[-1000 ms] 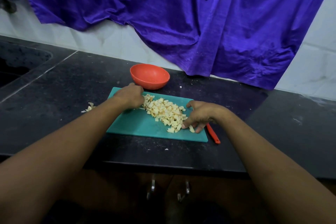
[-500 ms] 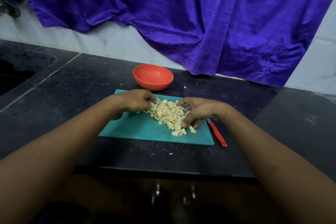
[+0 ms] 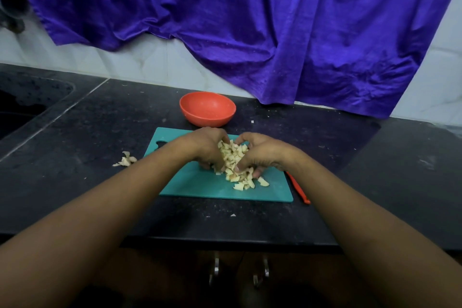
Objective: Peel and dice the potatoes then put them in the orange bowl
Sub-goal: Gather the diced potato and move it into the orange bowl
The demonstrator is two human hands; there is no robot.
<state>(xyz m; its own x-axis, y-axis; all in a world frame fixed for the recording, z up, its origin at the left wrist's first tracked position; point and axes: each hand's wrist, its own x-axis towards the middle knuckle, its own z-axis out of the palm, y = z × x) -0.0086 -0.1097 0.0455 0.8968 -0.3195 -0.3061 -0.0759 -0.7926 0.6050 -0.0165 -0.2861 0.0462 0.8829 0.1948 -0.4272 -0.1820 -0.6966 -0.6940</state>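
On the board [image 3: 200,184], left hand [image 3: 206,146] and right hand [image 3: 263,152] cup the dice [image 3: 233,157], fingers of both curled round the heap; bowl [image 3: 207,109] just behind.

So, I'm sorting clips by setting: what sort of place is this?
Most likely a home kitchen: a dark stone counter with a sink-like basin at left, and diced potato on a cutting board.

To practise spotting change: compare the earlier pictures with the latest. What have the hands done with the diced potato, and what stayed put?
Both hands closed inward: the left hand and right hand swept the spread diced potato into a tighter heap and now cup it between curled fingers. The orange bowl stayed empty behind the teal cutting board; the red-handled tool and peel scraps did not move.
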